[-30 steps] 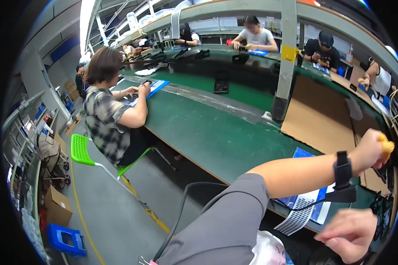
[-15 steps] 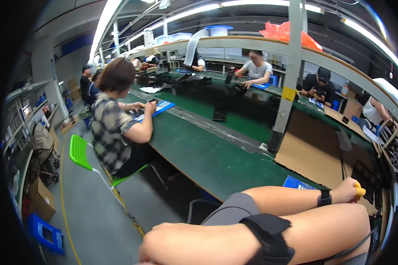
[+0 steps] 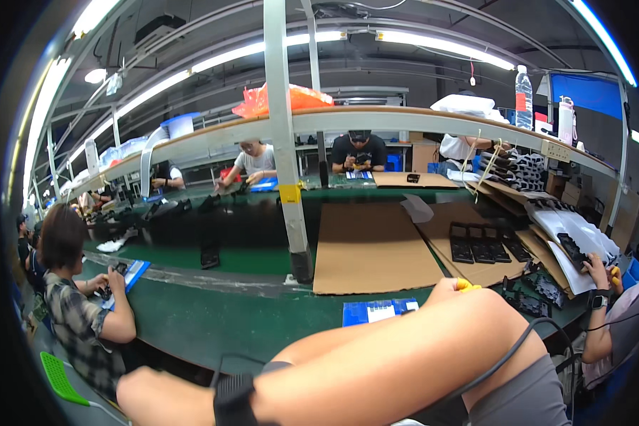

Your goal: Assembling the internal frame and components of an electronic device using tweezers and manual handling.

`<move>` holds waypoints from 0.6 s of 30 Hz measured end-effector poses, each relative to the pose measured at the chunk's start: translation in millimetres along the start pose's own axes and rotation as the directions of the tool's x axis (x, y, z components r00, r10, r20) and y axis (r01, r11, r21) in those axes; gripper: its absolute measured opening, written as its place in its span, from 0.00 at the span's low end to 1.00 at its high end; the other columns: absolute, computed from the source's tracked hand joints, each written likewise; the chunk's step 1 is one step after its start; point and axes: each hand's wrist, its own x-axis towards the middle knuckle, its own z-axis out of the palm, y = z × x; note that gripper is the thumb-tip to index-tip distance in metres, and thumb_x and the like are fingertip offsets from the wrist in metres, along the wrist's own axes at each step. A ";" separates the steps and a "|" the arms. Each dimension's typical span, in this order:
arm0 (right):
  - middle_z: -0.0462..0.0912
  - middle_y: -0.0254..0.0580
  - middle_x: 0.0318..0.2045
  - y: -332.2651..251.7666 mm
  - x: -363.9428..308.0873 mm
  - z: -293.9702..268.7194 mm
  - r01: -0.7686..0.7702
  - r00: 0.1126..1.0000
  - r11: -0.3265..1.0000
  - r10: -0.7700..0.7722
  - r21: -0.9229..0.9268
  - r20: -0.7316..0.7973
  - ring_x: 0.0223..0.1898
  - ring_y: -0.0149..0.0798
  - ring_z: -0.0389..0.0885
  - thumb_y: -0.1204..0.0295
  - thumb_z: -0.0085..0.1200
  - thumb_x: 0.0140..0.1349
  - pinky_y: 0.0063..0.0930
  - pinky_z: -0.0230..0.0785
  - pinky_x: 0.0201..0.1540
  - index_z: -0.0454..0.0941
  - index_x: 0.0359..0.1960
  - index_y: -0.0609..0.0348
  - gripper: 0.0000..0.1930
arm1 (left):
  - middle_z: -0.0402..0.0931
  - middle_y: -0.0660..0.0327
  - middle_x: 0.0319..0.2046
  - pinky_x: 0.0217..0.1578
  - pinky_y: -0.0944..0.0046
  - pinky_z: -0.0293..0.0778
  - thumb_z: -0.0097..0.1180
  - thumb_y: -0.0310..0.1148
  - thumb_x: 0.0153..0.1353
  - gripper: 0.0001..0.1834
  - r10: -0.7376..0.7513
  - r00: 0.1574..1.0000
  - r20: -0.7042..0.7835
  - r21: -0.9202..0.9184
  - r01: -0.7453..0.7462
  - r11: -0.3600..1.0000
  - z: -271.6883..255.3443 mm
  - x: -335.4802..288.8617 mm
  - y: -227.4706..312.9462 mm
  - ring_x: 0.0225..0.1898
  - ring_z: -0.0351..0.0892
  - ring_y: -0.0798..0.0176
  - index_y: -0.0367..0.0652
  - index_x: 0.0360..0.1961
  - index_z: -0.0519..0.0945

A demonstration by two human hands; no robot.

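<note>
Yellow rounded object (image 3: 467, 285), only a small part of it visible, sat in the person's bare left hand (image 3: 443, 290), just right of a flat blue-and-white packet. Largest around it was the long green-topped desk (image 3: 206, 326), with a pale metal post (image 3: 282, 135) rising from it to hold up the overhead shelf (image 3: 412, 121). Broad brown cardboard sheets (image 3: 369, 252) lay flat on the desk, presumably to keep parts off its hard surface, since black rectangular plastic frames (image 3: 479, 243) stood in a side-by-side row on them, perhaps spaced that way for easy picking. The person's bare right forearm (image 3: 376, 358) crossed in front of the left arm, with a thin black cable (image 3: 490, 361) curving over it and a wide black wristband (image 3: 234, 403) strapped near its end. Beyond that, the right hand (image 3: 160, 399) was blurred at the lower left; whether its fingers were grasping anything I could not tell. The blue-and-white packet (image 3: 362, 314) lay close by, within easy reach. Smallest came the left fingers, curled around the yellow piece, apparently for a firm grip, though the forearm hid most of them.
</note>
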 end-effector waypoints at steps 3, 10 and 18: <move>0.77 0.45 0.18 17.1 7.3 -39.9 -0.186 0.965 0.982 0.178 0.026 0.192 0.20 0.35 0.77 0.75 0.50 0.42 0.23 0.66 0.22 0.75 0.19 0.67 0.06 | 0.73 0.62 0.25 0.28 0.69 0.66 0.53 0.31 0.49 0.09 -0.010 1.000 0.014 0.085 0.009 0.996 -2.9 -24.9 12.7 0.26 0.69 0.70 0.36 0.29 0.74; 0.78 0.37 0.21 84.1 1.1 -141.8 -0.323 0.946 0.943 0.324 -0.082 -0.006 0.22 0.26 0.75 0.63 0.50 0.51 0.18 0.66 0.23 0.75 0.23 0.65 0.14 | 0.74 0.60 0.28 0.30 0.68 0.67 0.54 0.33 0.49 0.11 -0.103 0.990 0.098 0.248 0.076 0.966 -12.1 -71.0 21.3 0.28 0.70 0.70 0.36 0.30 0.74; 0.76 0.35 0.23 117.2 -46.1 -175.0 -0.342 0.867 0.917 0.392 0.205 -0.307 0.20 0.22 0.67 0.67 0.52 0.52 0.14 0.61 0.25 0.74 0.26 0.63 0.10 | 0.70 0.52 0.26 0.32 0.61 0.66 0.47 0.30 0.51 0.12 0.042 0.861 0.506 0.204 -0.167 0.965 12.5 -158.6 103.3 0.30 0.70 0.51 0.33 0.34 0.69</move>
